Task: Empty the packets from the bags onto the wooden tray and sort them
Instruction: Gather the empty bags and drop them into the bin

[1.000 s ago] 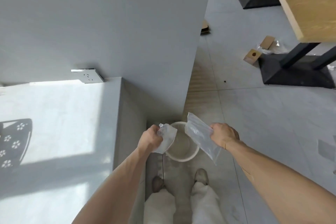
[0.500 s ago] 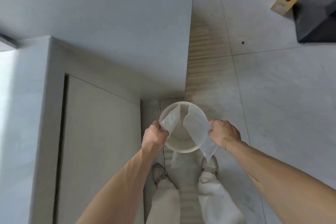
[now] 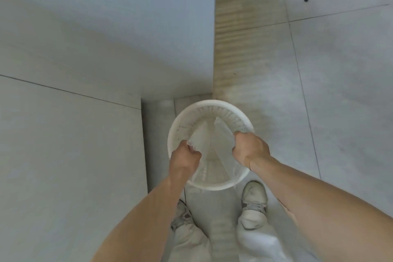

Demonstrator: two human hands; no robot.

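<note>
Both fists are clenched, the left hand (image 3: 184, 156) on one clear bag (image 3: 200, 136) and the right hand (image 3: 251, 149) on the other bag (image 3: 223, 134), lowering them into the white basket (image 3: 212, 106), so it looks like disposal, needing only a release

Both forearms run off the lower edge near 5 and 7 o'clock. The left shoe (image 3: 180, 217) sits half hidden under the left arm. Clear bags (image 3: 202, 142) blend into the white basket (image 3: 212, 105), their contents unreadable; the hands (image 3: 185, 157) cover the basket's near rim. Trouser legs (image 3: 255, 238) are blurred.
</note>
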